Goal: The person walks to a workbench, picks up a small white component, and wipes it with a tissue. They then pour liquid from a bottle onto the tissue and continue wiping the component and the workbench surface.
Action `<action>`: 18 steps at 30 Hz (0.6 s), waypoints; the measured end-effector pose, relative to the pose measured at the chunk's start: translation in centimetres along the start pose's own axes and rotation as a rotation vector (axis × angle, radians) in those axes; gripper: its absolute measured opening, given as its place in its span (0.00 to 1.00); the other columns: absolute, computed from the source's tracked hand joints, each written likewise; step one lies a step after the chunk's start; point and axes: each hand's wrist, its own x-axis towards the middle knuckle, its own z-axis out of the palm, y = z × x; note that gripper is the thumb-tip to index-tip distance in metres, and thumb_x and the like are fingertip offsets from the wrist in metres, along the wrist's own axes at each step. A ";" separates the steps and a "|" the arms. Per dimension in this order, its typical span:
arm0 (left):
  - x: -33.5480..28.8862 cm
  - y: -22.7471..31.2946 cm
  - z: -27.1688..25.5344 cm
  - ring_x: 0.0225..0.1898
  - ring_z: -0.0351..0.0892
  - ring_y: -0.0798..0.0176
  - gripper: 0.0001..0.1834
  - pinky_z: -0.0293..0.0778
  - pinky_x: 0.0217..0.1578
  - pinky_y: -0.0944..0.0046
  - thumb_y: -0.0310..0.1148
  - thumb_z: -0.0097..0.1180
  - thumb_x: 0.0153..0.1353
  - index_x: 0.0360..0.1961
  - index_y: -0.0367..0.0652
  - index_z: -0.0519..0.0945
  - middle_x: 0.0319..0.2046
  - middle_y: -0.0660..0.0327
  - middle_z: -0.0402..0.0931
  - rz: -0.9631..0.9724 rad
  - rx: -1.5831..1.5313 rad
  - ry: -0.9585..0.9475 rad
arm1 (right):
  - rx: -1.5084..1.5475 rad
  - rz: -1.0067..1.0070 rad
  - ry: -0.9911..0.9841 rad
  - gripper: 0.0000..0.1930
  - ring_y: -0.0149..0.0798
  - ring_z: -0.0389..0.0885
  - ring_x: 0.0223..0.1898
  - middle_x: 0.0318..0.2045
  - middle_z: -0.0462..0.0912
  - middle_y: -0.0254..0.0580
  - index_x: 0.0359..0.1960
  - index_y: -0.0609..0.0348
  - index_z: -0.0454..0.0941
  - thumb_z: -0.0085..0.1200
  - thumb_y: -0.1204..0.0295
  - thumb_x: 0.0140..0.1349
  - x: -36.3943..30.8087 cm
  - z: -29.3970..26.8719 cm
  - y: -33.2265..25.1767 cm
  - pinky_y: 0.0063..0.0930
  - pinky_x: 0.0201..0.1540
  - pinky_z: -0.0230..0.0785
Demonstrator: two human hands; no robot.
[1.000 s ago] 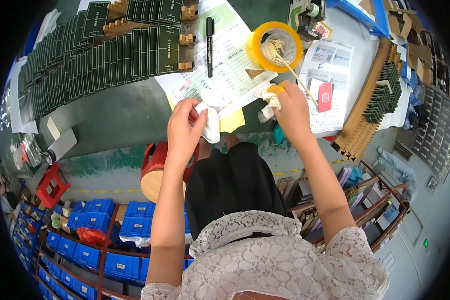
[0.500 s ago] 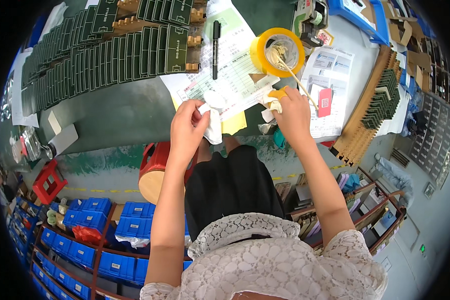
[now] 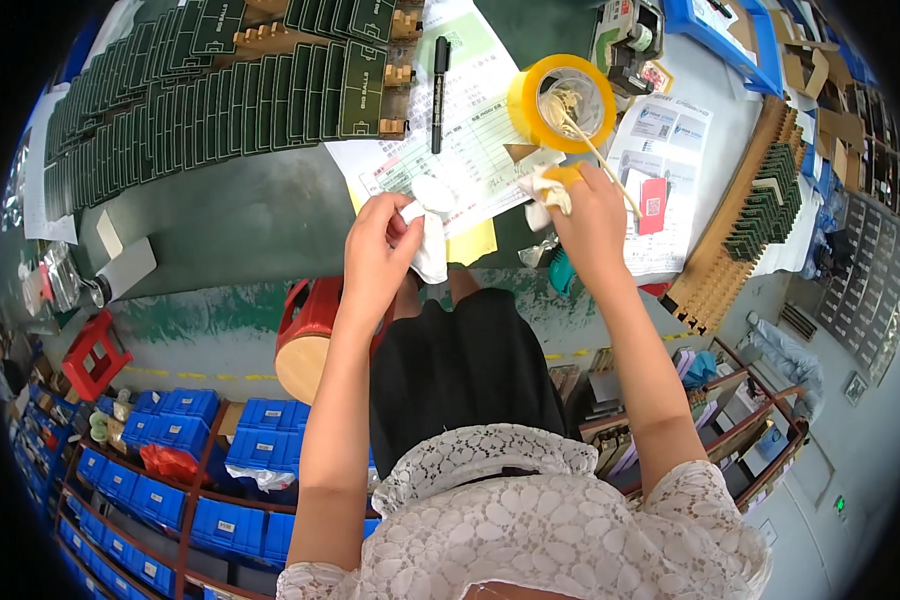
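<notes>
My left hand [image 3: 375,245] is closed, pinching a soft white cloth-like piece [image 3: 432,250] between thumb and fingers. That piece hangs over the front part of the papers, beside a yellow sheet [image 3: 475,243]. Farther right, my right hand [image 3: 595,225] is closed around a crumpled white and yellow wad [image 3: 548,192], whose loose folds stick out to the left. Whether the wad is paper or cloth I cannot tell. Just beyond this hand stands a roll of yellow tape [image 3: 520,105] with thin pale sticks inside its core. A black marker [image 3: 440,95] lies on the printed sheets [image 3: 480,150].
Rows of dark green boards [image 3: 240,110] stand in wooden racks at the left. Another wooden rack [image 3: 710,270] holds green pieces at the right. A red card [image 3: 653,205] lies on papers near my right wrist. Below are a wooden-topped red stool [image 3: 305,368] and blue bins [image 3: 230,525].
The wad in my right hand has risen slightly and spread out to the left. My left hand keeps its pinch on the white piece, nearly still. The view has shifted slightly.
</notes>
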 end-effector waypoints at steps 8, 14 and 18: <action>0.0 -0.1 -0.1 0.26 0.69 0.65 0.08 0.69 0.29 0.66 0.24 0.58 0.55 0.36 0.35 0.75 0.26 0.59 0.68 -0.017 0.005 -0.006 | -0.066 0.074 0.003 0.11 0.50 0.75 0.44 0.42 0.77 0.48 0.27 0.65 0.77 0.65 0.74 0.43 -1.2 0.0 1.0 0.42 0.44 0.66; -0.3 -0.4 -0.1 0.26 0.69 0.65 0.09 0.69 0.29 0.66 0.24 0.58 0.55 0.36 0.35 0.75 0.27 0.59 0.69 0.012 -0.045 0.026 | 0.001 0.199 0.113 0.12 0.51 0.75 0.38 0.35 0.77 0.46 0.33 0.65 0.79 0.63 0.76 0.44 -2.1 -1.6 1.9 0.41 0.42 0.68; -0.3 -0.5 -0.2 0.27 0.69 0.66 0.08 0.69 0.29 0.67 0.24 0.58 0.54 0.36 0.35 0.75 0.27 0.59 0.69 0.001 -0.048 0.018 | 0.169 0.148 0.116 0.14 0.51 0.73 0.39 0.37 0.74 0.46 0.34 0.64 0.79 0.64 0.78 0.42 -1.8 -1.1 1.3 0.42 0.41 0.67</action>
